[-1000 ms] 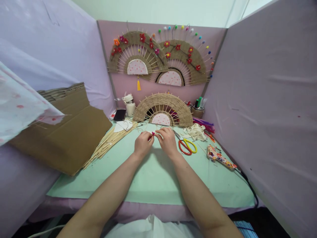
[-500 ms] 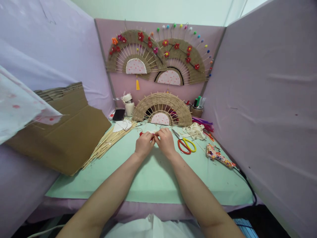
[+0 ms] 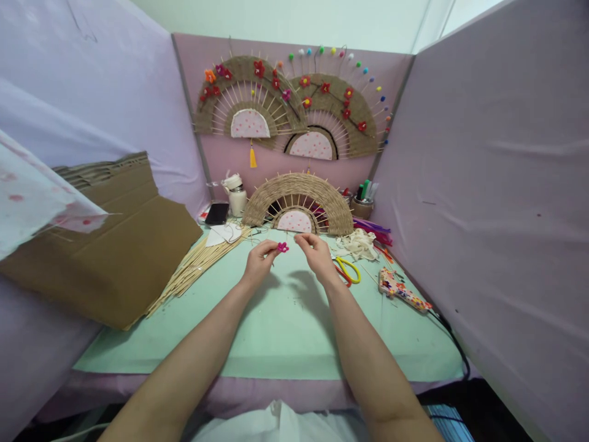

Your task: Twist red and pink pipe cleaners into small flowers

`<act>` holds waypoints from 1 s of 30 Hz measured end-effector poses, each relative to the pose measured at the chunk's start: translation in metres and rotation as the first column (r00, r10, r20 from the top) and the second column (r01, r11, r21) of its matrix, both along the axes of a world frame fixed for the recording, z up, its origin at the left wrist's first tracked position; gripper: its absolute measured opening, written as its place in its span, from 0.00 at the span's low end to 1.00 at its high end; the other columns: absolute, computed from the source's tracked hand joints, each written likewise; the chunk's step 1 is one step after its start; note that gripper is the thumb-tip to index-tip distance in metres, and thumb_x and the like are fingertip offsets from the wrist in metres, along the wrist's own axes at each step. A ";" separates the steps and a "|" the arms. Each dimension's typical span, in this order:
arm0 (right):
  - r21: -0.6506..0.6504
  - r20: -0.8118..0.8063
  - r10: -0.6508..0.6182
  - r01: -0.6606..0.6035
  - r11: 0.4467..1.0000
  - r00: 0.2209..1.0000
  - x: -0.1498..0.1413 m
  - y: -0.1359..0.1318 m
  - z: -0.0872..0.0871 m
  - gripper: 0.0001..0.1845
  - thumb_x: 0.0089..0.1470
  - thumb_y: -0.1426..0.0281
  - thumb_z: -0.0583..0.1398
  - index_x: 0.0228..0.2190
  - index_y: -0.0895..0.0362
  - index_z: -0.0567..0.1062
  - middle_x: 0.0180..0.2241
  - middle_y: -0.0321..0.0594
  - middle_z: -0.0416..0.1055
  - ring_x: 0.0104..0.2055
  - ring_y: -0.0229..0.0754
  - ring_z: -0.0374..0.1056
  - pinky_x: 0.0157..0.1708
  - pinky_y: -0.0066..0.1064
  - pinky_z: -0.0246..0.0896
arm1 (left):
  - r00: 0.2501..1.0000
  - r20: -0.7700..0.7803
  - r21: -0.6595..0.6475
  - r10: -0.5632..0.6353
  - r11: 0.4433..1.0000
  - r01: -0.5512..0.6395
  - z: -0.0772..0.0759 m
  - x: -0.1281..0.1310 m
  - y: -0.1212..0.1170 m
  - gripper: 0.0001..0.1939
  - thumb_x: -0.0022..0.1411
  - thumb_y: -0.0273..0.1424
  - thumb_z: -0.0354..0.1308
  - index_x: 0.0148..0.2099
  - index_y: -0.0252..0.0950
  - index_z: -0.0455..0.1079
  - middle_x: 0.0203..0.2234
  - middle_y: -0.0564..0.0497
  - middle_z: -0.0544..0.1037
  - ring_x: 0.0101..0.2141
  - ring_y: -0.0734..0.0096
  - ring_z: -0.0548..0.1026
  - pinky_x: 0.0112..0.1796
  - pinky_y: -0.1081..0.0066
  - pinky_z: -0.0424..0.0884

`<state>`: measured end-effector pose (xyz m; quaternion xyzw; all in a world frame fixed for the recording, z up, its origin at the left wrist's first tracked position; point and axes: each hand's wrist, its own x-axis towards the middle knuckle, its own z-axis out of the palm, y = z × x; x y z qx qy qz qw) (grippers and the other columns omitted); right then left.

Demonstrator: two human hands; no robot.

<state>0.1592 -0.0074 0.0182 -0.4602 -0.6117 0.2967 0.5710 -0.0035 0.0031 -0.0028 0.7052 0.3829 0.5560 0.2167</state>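
My left hand [image 3: 258, 260] is raised above the green table [image 3: 285, 331], its fingers pinched on a small pink flower [image 3: 282, 247]. A short way to the right, my right hand [image 3: 317, 253] has its fingers curled in a pinch; what it holds is too small to make out. Both hands hover just in front of a woven straw fan [image 3: 298, 202] that leans upright against the back wall.
A bundle of thin wooden sticks [image 3: 197, 265] and cardboard sheets [image 3: 110, 245] lie at the left. Scissors [image 3: 346, 270], a patterned glue gun [image 3: 401, 292], pale cord [image 3: 358, 244] and pipe cleaners are at the right. Two decorated fans [image 3: 294, 104] hang on the back wall.
Both hands have lifted off the table and drawn slightly apart. The pink flower now shows between them at the left fingertips.
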 end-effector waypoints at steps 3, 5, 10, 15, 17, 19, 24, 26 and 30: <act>-0.180 -0.130 0.154 -0.176 0.968 0.980 0.003 0.003 -0.003 0.18 0.48 0.56 0.57 0.29 0.58 0.76 0.28 0.38 0.72 0.32 0.38 0.63 0.34 0.29 0.55 | 0.994 0.064 -0.038 -0.088 0.995 0.091 0.000 -0.001 0.002 0.08 0.56 0.35 0.56 0.30 0.36 0.72 0.29 0.49 0.74 0.33 0.70 0.71 0.36 0.69 0.68; -0.236 -0.161 0.179 -0.214 0.948 0.970 0.002 0.001 -0.001 0.18 0.45 0.55 0.59 0.27 0.58 0.76 0.26 0.37 0.71 0.28 0.36 0.60 0.30 0.28 0.53 | 0.990 0.070 -0.064 -0.123 0.990 0.127 0.000 -0.001 0.002 0.08 0.56 0.35 0.57 0.31 0.36 0.72 0.29 0.49 0.74 0.32 0.70 0.71 0.36 0.69 0.68; -0.281 -0.184 0.207 -0.253 0.926 0.961 0.000 -0.008 0.007 0.16 0.41 0.57 0.62 0.22 0.58 0.75 0.20 0.33 0.67 0.24 0.33 0.56 0.27 0.27 0.49 | 0.978 0.027 -0.084 -0.207 0.975 0.208 0.002 -0.002 0.000 0.10 0.56 0.38 0.56 0.32 0.37 0.73 0.28 0.48 0.75 0.32 0.68 0.72 0.34 0.68 0.69; -0.280 -0.211 0.243 -0.297 0.913 0.947 0.000 -0.009 0.008 0.12 0.41 0.61 0.63 0.21 0.59 0.75 0.19 0.33 0.67 0.24 0.33 0.57 0.27 0.28 0.49 | 0.974 -0.020 -0.047 -0.227 0.973 0.226 0.000 -0.004 0.002 0.10 0.57 0.37 0.56 0.32 0.37 0.74 0.28 0.47 0.75 0.33 0.67 0.72 0.35 0.67 0.69; -0.271 -0.216 0.251 -0.305 0.913 0.943 0.000 -0.008 0.006 0.12 0.41 0.62 0.62 0.20 0.59 0.74 0.18 0.32 0.66 0.23 0.33 0.56 0.27 0.27 0.48 | 0.974 -0.051 -0.006 -0.222 0.975 0.222 -0.001 -0.004 0.003 0.10 0.57 0.36 0.56 0.32 0.38 0.74 0.28 0.47 0.76 0.33 0.68 0.72 0.37 0.67 0.68; -0.271 -0.217 0.261 -0.315 0.910 0.941 0.000 -0.007 0.005 0.11 0.41 0.63 0.62 0.19 0.59 0.73 0.17 0.32 0.65 0.23 0.32 0.56 0.27 0.27 0.48 | 0.975 -0.083 0.044 -0.208 0.976 0.212 0.000 -0.005 0.003 0.10 0.58 0.36 0.55 0.32 0.38 0.74 0.27 0.48 0.76 0.33 0.68 0.72 0.38 0.66 0.67; -0.296 -0.223 0.283 -0.341 0.892 0.933 -0.001 -0.005 0.001 0.12 0.41 0.61 0.62 0.21 0.59 0.73 0.19 0.32 0.66 0.22 0.32 0.54 0.25 0.27 0.46 | 0.975 -0.144 0.083 -0.170 0.980 0.183 0.002 -0.005 0.001 0.10 0.59 0.35 0.54 0.31 0.38 0.74 0.27 0.48 0.76 0.33 0.68 0.71 0.40 0.65 0.66; -0.291 -0.225 0.272 -0.331 0.898 0.936 -0.001 -0.004 -0.001 0.14 0.42 0.59 0.62 0.22 0.59 0.74 0.19 0.32 0.65 0.22 0.32 0.53 0.24 0.27 0.46 | 0.979 -0.142 0.098 -0.147 0.982 0.162 0.003 -0.005 0.001 0.10 0.59 0.36 0.54 0.31 0.39 0.74 0.27 0.48 0.76 0.33 0.68 0.71 0.40 0.65 0.66; -0.314 -0.243 0.248 -0.318 0.895 0.938 0.000 -0.001 -0.003 0.20 0.45 0.54 0.59 0.26 0.60 0.76 0.23 0.36 0.68 0.23 0.32 0.54 0.23 0.27 0.45 | 0.992 -0.107 0.186 -0.060 0.979 0.079 0.004 -0.008 0.000 0.09 0.59 0.36 0.55 0.32 0.39 0.75 0.28 0.48 0.76 0.34 0.67 0.71 0.39 0.64 0.66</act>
